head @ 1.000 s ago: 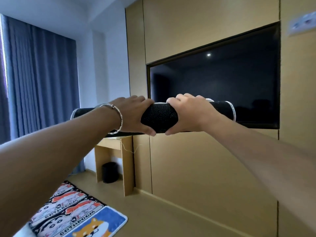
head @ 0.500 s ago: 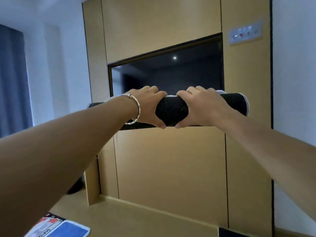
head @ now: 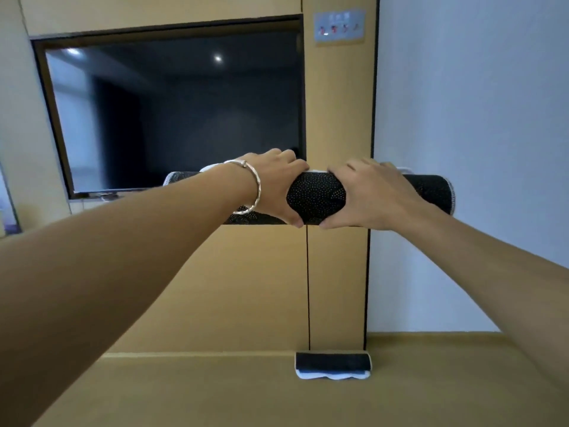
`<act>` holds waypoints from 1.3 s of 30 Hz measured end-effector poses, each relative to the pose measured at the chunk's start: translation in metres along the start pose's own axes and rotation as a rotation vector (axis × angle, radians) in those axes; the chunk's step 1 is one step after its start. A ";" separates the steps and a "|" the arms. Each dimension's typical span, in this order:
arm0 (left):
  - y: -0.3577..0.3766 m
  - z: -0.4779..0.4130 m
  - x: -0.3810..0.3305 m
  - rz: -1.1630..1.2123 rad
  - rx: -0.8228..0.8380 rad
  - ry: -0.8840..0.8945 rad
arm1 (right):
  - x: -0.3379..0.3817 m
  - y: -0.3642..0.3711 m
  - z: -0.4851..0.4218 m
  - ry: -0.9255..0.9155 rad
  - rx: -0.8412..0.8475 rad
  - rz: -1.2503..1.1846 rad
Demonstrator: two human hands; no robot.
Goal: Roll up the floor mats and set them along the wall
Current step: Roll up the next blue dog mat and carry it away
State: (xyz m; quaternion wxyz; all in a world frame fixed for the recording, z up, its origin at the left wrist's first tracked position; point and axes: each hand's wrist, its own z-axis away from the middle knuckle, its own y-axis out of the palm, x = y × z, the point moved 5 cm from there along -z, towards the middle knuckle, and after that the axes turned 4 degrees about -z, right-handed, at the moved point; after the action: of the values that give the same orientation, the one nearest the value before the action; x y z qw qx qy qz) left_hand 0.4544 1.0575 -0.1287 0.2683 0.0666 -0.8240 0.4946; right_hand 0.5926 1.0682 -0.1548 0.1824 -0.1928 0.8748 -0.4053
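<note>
Both arms out straight at chest height. Rolled mat (head: 315, 195) was held horizontal betw. the two hands, in the air, well above the floor (head: 215, 396). It was in front of the lower-right corner of the TV (head: 178, 112) and the wood panel wall (head: 261, 288). Mat's outer face was black w/ fine pale dots, white trim at both ends; L end partly hidden behind the forearm, R end reached across to the white wall (head: 477, 149). Left hand (head: 274, 186) gripped the roll from above, fingers curled over the top, thumb under. Right hand (head: 369, 195) gripped the same way just beside it, so the thumb tips were near each other under the roll, a short dotted stretch showing betw. the hands. Silver bracelet (head: 255, 186) on the L wrist. Second rolled mat (head: 332, 363) lay on the floor at the far side, against the foot of the panel wall, near where wood meets white wall; dark outside, blue and white layers showing along its near edge. Switch plate (head: 338, 26) sat high on the panel, right of the TV. TV screen was dark, reflecting the room.
</note>
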 end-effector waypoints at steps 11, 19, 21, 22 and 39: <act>0.043 -0.032 -0.006 0.114 -0.128 0.032 | 0.014 0.022 -0.013 0.038 0.012 0.183; 0.108 -0.011 0.056 0.932 -0.232 -0.550 | 0.071 0.043 -0.030 0.204 0.040 -0.290; 0.121 -0.004 0.065 1.225 -0.254 -0.707 | 0.094 0.060 -0.035 0.207 0.103 -0.396; 0.128 0.000 0.067 1.375 -0.241 -0.775 | 0.103 0.068 -0.039 0.215 0.112 -0.431; 0.180 0.060 0.076 1.793 -0.017 -0.872 | 0.121 0.130 -0.039 0.161 0.027 -0.056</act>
State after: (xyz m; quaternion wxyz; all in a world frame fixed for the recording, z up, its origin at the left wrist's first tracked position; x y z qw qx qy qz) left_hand 0.2995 1.1086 -0.2524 -0.5299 -0.4065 -0.5997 0.4409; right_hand 0.4452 1.1116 -0.2525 0.1027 -0.1816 0.8752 -0.4364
